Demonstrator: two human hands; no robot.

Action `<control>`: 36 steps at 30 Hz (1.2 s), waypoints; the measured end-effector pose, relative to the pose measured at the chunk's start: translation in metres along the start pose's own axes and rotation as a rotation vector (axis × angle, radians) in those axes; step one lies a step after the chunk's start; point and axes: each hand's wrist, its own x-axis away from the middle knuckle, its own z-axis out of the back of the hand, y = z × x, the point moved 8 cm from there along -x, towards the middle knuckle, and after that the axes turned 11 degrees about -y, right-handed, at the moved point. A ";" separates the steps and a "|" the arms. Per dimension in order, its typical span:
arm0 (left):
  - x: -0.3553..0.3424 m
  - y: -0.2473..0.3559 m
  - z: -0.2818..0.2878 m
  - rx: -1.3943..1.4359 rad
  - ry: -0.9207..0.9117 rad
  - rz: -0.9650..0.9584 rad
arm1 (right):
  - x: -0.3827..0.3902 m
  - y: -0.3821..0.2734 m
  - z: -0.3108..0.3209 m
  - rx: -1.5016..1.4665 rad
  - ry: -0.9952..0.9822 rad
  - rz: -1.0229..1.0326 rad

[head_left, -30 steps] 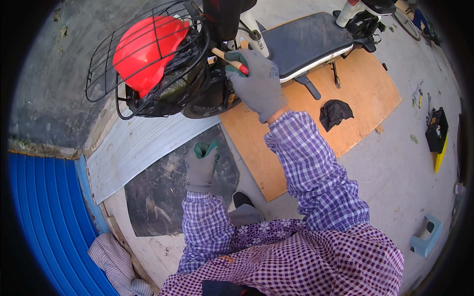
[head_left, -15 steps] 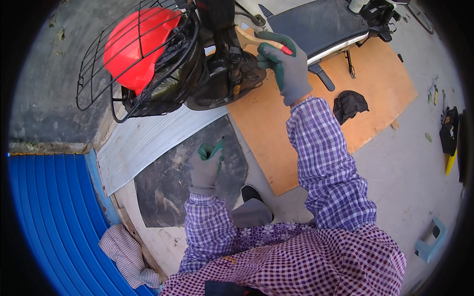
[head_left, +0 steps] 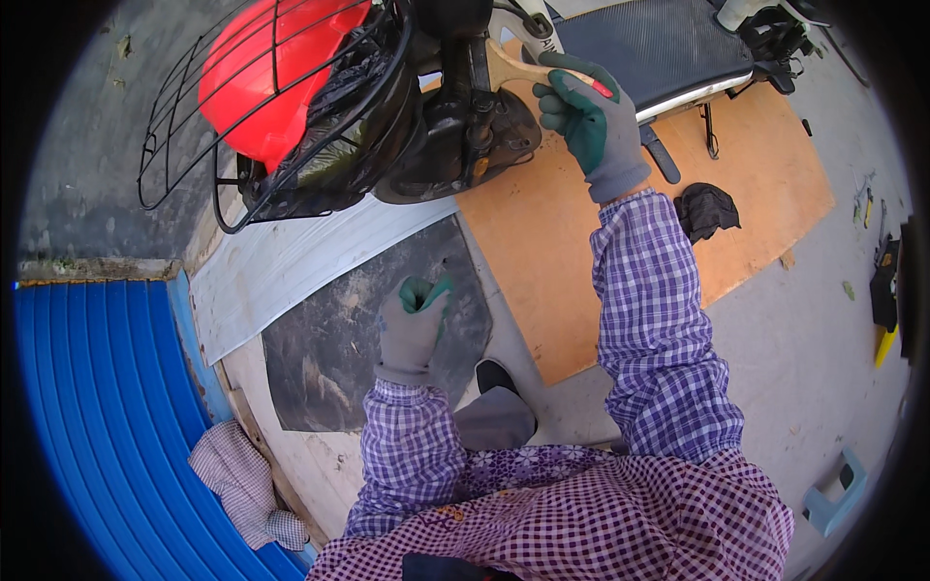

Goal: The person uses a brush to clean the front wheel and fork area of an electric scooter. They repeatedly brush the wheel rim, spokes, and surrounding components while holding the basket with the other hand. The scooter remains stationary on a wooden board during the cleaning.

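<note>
My right hand [head_left: 591, 121], in a grey and green work glove, grips a wooden brush [head_left: 513, 68] by its red-tipped handle. The brush's wide end lies against or just in front of the dark column of an electric bike [head_left: 475, 116]; its bristles cannot be made out. My left hand [head_left: 412, 324], gloved the same way, is loosely curled over a dark mat, with nothing visible in its fingers. At the bike's front, a black wire basket [head_left: 276, 145] holds a red helmet [head_left: 266, 82] and a black plastic bag [head_left: 363, 97].
An orange-brown board [head_left: 542, 281] lies under the bike, with a crumpled black cloth [head_left: 705, 210] on it. The dark mat [head_left: 320, 349] lies by my foot. Blue corrugated sheet [head_left: 97, 407] is at left; a light-blue stool [head_left: 835, 494] and a black tool bag [head_left: 884, 286] at right.
My right hand and the brush have shifted slightly right in the picture, the fingers a little looser. The left hand sits slightly further right. The whole view has also shifted a bit.
</note>
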 end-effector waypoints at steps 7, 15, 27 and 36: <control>0.000 0.005 -0.001 -0.108 -0.019 0.007 | -0.027 0.008 -0.009 0.101 -0.110 -0.047; 0.003 -0.003 0.001 -0.089 -0.053 0.025 | -0.022 0.009 0.013 -0.034 -0.079 -0.053; 0.005 0.003 -0.003 -0.057 -0.026 -0.007 | -0.018 -0.004 0.025 0.029 -0.216 -0.061; 0.005 0.002 -0.003 -0.143 -0.062 0.030 | -0.025 0.012 -0.004 0.054 -0.086 -0.020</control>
